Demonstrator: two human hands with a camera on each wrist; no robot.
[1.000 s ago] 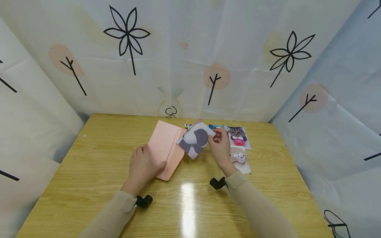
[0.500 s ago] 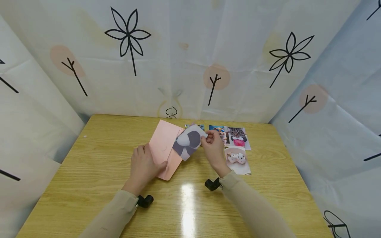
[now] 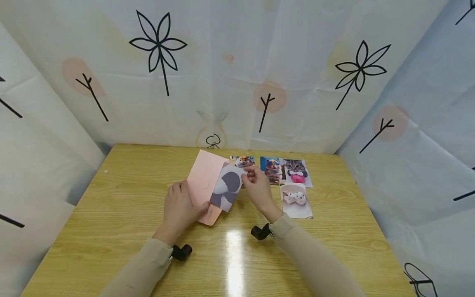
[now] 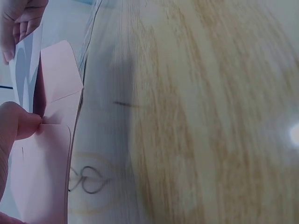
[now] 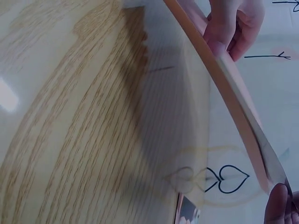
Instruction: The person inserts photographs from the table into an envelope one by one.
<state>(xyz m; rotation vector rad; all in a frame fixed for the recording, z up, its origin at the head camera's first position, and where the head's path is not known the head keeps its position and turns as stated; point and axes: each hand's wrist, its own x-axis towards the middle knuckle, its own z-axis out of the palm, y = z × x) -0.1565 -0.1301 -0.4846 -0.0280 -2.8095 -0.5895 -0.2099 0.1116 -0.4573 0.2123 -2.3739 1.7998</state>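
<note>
A pink envelope (image 3: pixel 204 171) is held up over the table by my left hand (image 3: pixel 182 208), thumb on its front near the opening and fingers at its far side. My right hand (image 3: pixel 257 185) pinches the corner of a grey-and-white photo card (image 3: pixel 228 185). The card lies across the open flap, its left edge at the envelope's mouth. In the left wrist view the card (image 4: pixel 25 70) runs down behind my left thumb (image 4: pixel 23 122) at the mouth; how deep it sits is hidden. From the right wrist, the envelope (image 5: pixel 233 107) shows edge-on beside the card.
Flat on the wooden table (image 3: pixel 122 206) lie several animal photo cards: a hamster card (image 3: pixel 243 161) behind my right hand, one with sunglasses (image 3: pixel 272 167), a cat card (image 3: pixel 297 171) and a card with white figures (image 3: pixel 296 200). A patterned curtain (image 3: pixel 222 74) borders the table.
My right hand has moved left and slightly down with the photo card, bringing it against the envelope's mouth. The cards behind it show more. The left hand stays nearly still.
</note>
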